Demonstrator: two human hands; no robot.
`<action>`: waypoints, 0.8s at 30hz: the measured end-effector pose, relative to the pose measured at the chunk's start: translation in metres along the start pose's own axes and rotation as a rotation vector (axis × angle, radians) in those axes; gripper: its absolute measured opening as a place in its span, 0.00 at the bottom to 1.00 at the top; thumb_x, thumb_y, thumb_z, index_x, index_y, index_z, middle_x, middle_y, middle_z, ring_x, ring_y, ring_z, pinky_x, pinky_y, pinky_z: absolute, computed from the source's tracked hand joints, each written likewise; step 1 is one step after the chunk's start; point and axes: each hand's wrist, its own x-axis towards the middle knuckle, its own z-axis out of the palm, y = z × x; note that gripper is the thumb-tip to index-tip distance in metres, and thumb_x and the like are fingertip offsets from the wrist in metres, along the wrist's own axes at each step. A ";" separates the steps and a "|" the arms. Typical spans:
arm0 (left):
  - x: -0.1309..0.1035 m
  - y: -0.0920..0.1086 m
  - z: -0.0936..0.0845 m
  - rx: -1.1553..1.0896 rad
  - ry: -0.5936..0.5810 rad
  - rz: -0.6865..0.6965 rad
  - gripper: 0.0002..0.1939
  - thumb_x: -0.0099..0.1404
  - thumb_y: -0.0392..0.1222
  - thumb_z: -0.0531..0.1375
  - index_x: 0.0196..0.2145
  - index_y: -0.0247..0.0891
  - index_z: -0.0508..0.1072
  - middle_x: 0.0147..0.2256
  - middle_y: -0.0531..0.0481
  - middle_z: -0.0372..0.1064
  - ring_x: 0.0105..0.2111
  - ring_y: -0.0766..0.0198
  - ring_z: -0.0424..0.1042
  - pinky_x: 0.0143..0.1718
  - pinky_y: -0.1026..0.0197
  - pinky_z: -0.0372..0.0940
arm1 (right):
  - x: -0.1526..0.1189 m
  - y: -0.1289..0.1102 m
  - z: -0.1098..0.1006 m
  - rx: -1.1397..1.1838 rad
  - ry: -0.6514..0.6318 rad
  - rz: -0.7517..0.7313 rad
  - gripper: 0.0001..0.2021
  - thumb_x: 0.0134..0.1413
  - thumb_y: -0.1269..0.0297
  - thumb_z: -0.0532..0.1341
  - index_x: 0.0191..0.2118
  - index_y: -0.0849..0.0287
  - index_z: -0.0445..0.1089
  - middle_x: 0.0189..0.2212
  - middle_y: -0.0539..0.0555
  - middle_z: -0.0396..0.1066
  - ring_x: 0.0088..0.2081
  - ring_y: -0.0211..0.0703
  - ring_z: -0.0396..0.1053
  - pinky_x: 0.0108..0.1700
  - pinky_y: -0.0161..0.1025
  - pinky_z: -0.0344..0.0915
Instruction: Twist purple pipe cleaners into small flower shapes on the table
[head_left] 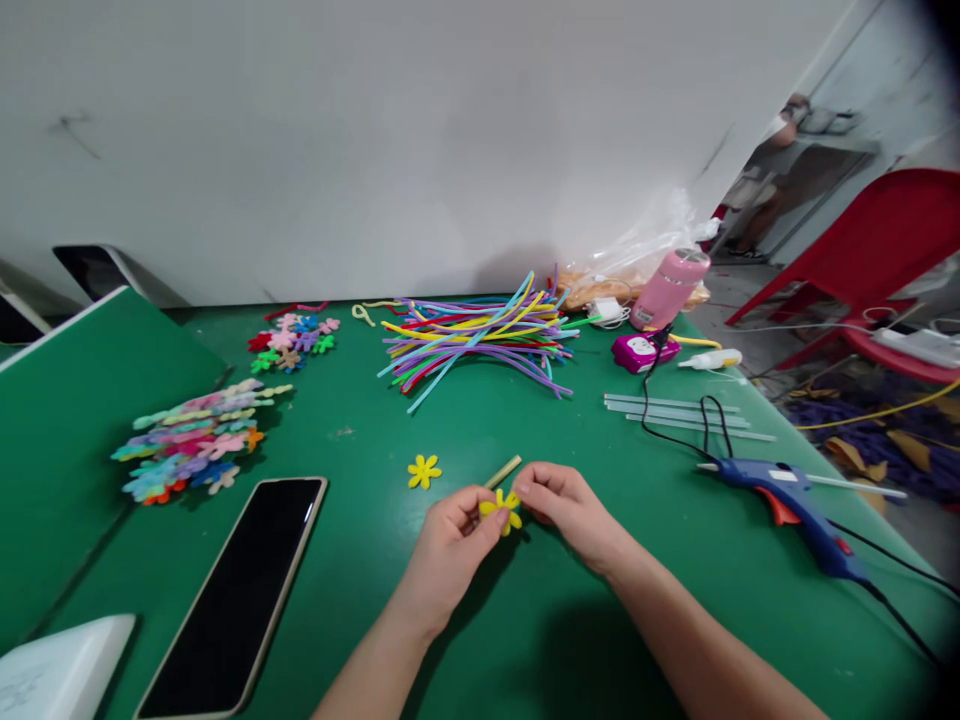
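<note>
My left hand (448, 545) pinches a small yellow fuzzy flower (501, 512) between thumb and fingers, over the green table (360, 600). My right hand (574, 508) is closed at the flower's upper right petal, its thumb and fingertip together on it. Just behind the hands lies a thin pale stick (503, 472), its near end hidden by my left hand. A second yellow flower (424, 471) rests on the table to the left.
Behind lie colourful fuzzy stems (480, 340). At left are flower piles (199, 440) and a black-screened phone (236, 600). At right are a blue glue gun (795, 510) with cables, clear glue sticks (675, 412), a purple device (641, 352) and a pink bottle (670, 290).
</note>
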 end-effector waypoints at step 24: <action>-0.001 0.000 0.001 -0.372 -0.029 -0.067 0.07 0.54 0.40 0.62 0.23 0.35 0.69 0.21 0.57 0.59 0.23 0.71 0.55 0.26 0.66 0.52 | -0.006 -0.003 0.002 -0.368 0.013 -0.406 0.04 0.52 0.65 0.59 0.32 0.59 0.69 0.28 0.52 0.67 0.28 0.37 0.62 0.29 0.35 0.58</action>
